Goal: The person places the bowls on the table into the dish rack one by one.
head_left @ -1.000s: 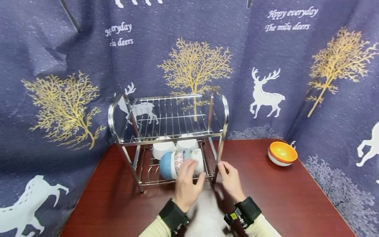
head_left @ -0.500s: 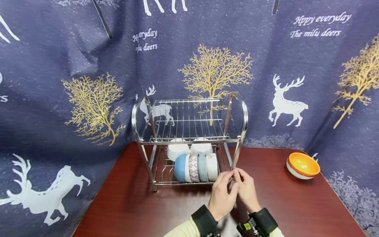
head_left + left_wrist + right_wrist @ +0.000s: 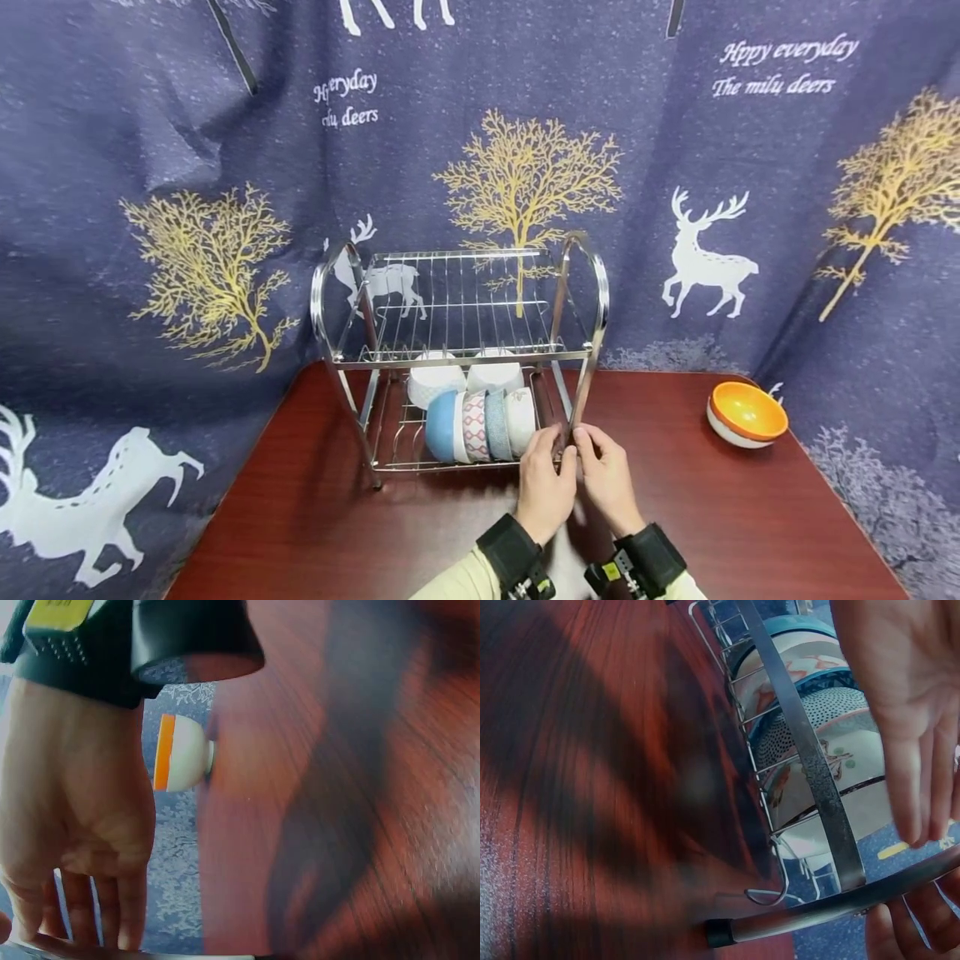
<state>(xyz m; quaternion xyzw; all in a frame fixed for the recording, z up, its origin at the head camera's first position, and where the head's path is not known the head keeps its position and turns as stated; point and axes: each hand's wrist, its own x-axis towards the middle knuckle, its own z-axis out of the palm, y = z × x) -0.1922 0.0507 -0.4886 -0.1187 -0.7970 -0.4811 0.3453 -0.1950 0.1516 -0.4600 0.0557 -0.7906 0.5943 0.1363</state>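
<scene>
A two-tier metal dish rack [image 3: 450, 360] stands on the red-brown table. My right hand [image 3: 606, 479] grips its right front leg [image 3: 581, 396]; in the left wrist view the right hand's fingers [image 3: 79, 911] pass behind that leg. Close beside it, my left hand [image 3: 543, 492] is at the lower end of the same leg. The right wrist view shows the left hand's fingers [image 3: 904, 795] straight, on the rack's inner side. On the lower tier, a blue bowl [image 3: 441, 427], a pink-patterned bowl [image 3: 475, 427], a speckled blue-grey bowl [image 3: 497, 427] and a cream bowl [image 3: 520, 421] stand on edge in a row.
Two white bowls [image 3: 435, 383] sit behind the row on the lower tier. An orange bowl with a white outside [image 3: 750, 412] rests at the table's right. A dark blue curtain [image 3: 480, 75] with deer and trees hangs behind the table [image 3: 697, 500].
My left hand has moved right, from in front of the bowl row to the rack's right front leg. The right hand has stayed at that leg. The head view has shifted a little.
</scene>
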